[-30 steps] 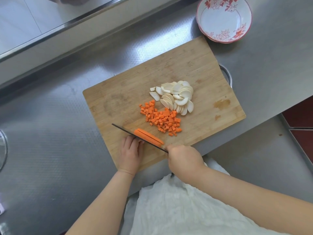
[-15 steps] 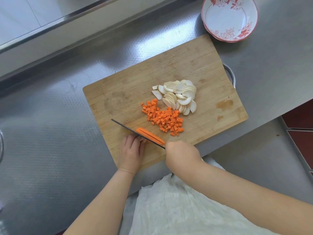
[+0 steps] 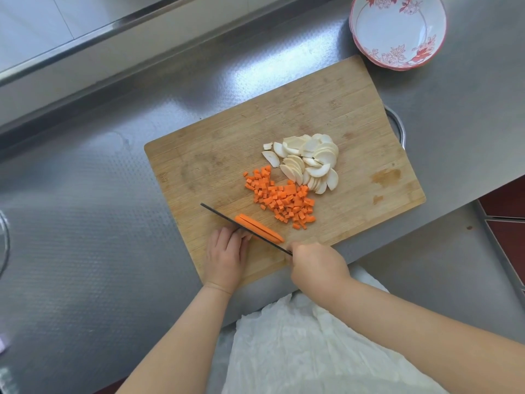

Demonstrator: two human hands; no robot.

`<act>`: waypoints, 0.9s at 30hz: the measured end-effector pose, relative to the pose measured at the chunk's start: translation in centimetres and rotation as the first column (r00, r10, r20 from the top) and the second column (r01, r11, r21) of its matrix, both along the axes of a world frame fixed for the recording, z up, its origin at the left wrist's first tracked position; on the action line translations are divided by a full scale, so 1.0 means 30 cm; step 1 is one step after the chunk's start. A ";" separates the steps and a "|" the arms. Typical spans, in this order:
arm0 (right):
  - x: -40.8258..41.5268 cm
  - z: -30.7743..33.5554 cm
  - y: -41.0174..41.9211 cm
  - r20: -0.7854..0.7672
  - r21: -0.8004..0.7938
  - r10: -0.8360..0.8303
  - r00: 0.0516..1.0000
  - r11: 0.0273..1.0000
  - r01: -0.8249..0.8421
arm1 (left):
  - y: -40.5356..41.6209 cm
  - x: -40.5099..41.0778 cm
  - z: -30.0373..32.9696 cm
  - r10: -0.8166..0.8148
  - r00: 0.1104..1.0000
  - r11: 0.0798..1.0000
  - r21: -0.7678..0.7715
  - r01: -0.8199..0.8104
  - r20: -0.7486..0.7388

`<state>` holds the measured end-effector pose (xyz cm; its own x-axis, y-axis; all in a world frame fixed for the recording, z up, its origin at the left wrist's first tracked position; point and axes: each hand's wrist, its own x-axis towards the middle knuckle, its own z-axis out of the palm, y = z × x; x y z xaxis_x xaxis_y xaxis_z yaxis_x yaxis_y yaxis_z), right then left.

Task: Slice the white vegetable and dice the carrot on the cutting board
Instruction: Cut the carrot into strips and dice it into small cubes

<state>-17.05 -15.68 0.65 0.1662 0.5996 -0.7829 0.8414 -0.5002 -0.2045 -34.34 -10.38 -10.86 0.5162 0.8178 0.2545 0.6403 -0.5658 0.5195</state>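
Note:
A wooden cutting board [image 3: 216, 155] lies on the steel counter. On it sit a pile of white vegetable slices [image 3: 306, 162] and a heap of diced carrot [image 3: 281, 199]. Near the board's front edge lies a long carrot piece [image 3: 260, 227], split lengthwise. My right hand [image 3: 316, 268] grips the handle of a dark knife [image 3: 224, 218], whose blade runs along the carrot piece's near side. My left hand [image 3: 225, 255] rests on the board behind the blade, fingertips touching the carrot's left end.
A white bowl with red flowers [image 3: 397, 32] stands beyond the board's far right corner. A metal rim [image 3: 397, 126] pokes out under the board's right edge. The counter edge drops off at the front right. White cloth [image 3: 298, 351] hangs below my arms.
The knife and the carrot piece stay in nearly the same place on the board; the blade has slid slightly along the carrot. Both hands hold their positions. The camera shifted a little.

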 end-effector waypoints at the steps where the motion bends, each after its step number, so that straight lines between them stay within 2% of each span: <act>1: 0.001 0.001 0.000 0.003 -0.005 0.002 1.000 1.000 -0.002 | -0.001 0.000 0.000 -0.001 1.000 1.000 -0.007 0.001 0.001; 6: 0.017 0.012 0.045 0.002 -0.072 0.011 1.000 0.997 -0.010 | 0.001 -0.001 -0.005 0.015 0.999 0.999 -0.048 -0.016 -0.032; 12: 0.043 -0.014 0.044 -0.017 -0.051 -0.012 1.000 0.999 0.011 | -0.005 0.005 0.021 0.027 0.999 0.995 -0.098 -0.031 -0.047; 17: 0.092 -0.017 0.014 -0.136 -0.014 -0.128 0.982 0.992 0.127 | -0.016 0.008 0.034 0.051 0.998 0.991 -0.125 -0.053 -0.022; 21: 0.082 -0.002 -0.014 -0.097 0.110 -0.015 0.995 0.994 0.025 | -0.024 0.002 0.027 0.104 0.995 0.987 -0.121 -0.103 -0.003; 27: 0.033 0.013 -0.028 -0.057 0.139 0.028 0.998 0.990 -0.019 | -0.034 0.001 0.013 0.135 0.991 0.987 -0.087 -0.135 -0.003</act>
